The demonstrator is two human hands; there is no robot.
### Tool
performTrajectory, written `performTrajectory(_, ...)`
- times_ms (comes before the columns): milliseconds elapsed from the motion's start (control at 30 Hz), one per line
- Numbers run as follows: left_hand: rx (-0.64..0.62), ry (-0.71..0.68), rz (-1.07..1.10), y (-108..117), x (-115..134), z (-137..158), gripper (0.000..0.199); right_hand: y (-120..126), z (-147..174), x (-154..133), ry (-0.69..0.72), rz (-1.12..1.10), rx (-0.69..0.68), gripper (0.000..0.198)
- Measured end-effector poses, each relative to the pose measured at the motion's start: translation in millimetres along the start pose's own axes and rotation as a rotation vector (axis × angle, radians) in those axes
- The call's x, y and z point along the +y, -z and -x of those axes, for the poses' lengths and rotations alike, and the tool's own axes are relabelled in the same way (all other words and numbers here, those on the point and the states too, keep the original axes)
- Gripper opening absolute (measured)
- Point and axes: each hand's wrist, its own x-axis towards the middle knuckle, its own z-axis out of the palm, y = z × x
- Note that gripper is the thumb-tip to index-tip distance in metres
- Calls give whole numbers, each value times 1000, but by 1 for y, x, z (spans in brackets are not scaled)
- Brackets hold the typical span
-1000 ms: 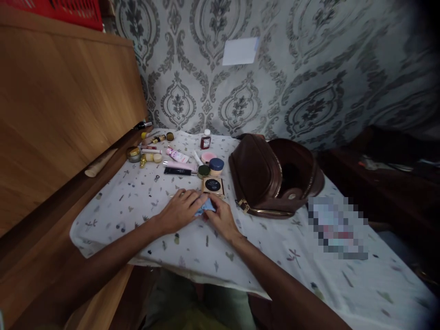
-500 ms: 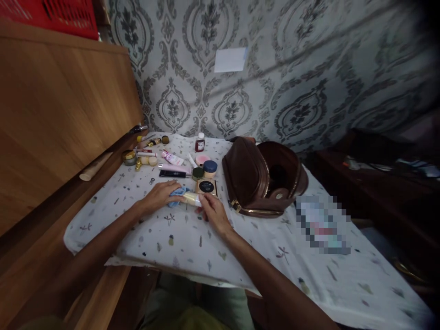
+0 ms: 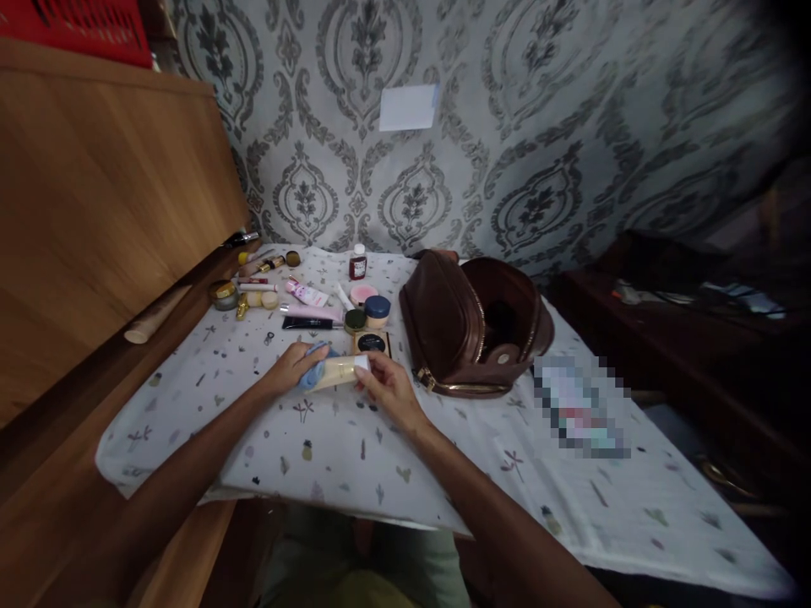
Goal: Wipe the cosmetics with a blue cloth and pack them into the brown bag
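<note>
A pale yellow cosmetic tube [image 3: 339, 371] with a white cap lies sideways between my hands, above the printed cloth. My right hand [image 3: 388, 384] pinches it at the capped end. A blue cloth [image 3: 312, 371] is bunched in my left hand [image 3: 292, 368], its fingers closed on it at the tube's other end. Just beyond the tube, a compact with a black round label [image 3: 372, 342] is partly hidden by my right hand. Past it stand a blue-lidded jar [image 3: 378, 311] and a dark green-lidded jar [image 3: 355, 320]. A black tube [image 3: 310, 323] lies beyond my left hand.
An unzipped brown leather bag [image 3: 469, 329] stands right of my hands. Several cosmetics, including a pink tube [image 3: 310, 312] and a small red bottle [image 3: 358, 263], sit toward the wall. A wooden cabinet [image 3: 114, 194] borders the left; a blurred-out flat object [image 3: 583, 409] lies at right.
The tube has come away from the blue cloth somewhat, so more of its yellow body shows. The view has shifted slightly to the right.
</note>
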Motion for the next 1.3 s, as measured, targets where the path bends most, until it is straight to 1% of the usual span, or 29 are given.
performTrajectory(167,-41,15,98,5,-2,1,56,2,2,-6,71,90,-26,46)
performTrajectory(233,-46,19,134,7,-2,2,57,2,2,-5,61,74,-28,50)
performTrajectory(300,-20,26,191,6,-1,2,57,0,1,-3,34,17,-17,58)
performTrajectory(367,59,33,273,0,2,3,57,-3,0,-2,-2,-50,-14,66)
performTrajectory(400,104,35,311,-4,4,3,57,-5,0,-2,-17,-75,-26,67)
performTrajectory(467,158,38,365,-15,10,5,57,-9,1,-2,-27,-121,-68,61)
performTrajectory(500,157,40,382,-21,13,6,57,-11,1,-3,-28,-153,-83,57)
performTrajectory(567,113,40,403,-31,18,8,57,-15,2,-3,-36,-223,-93,51)
performTrajectory(633,83,15,364,-37,21,10,55,-16,3,-4,-67,-266,-69,51)
performTrajectory(667,98,-7,316,-39,22,11,54,-15,3,-4,-83,-271,-46,53)
performTrajectory(700,137,-29,258,-39,23,11,52,-15,3,-4,-95,-271,-19,56)
performTrajectory(800,317,-67,112,-37,22,13,45,-13,2,-6,-108,-273,67,63)
performTrajectory(867,369,-85,98,-37,21,14,41,-13,1,-7,-117,-262,70,65)
performTrajectory(933,359,-154,107,-38,22,16,41,-14,2,-9,-124,-220,14,63)
performTrajectory(1033,315,-297,100,-38,25,19,55,-16,6,-10,-94,-85,-126,51)
performTrajectory(1067,293,-318,100,-38,26,21,58,-16,7,-11,-78,-44,-157,47)
performTrajectory(1100,269,-321,105,-37,27,21,58,-15,8,-11,-63,-12,-176,44)
performTrajectory(1167,238,-289,117,-33,30,23,53,-14,9,-12,-44,25,-173,41)
performTrajectory(1300,292,-250,49,-27,33,23,42,-12,9,-13,-3,160,-147,37)
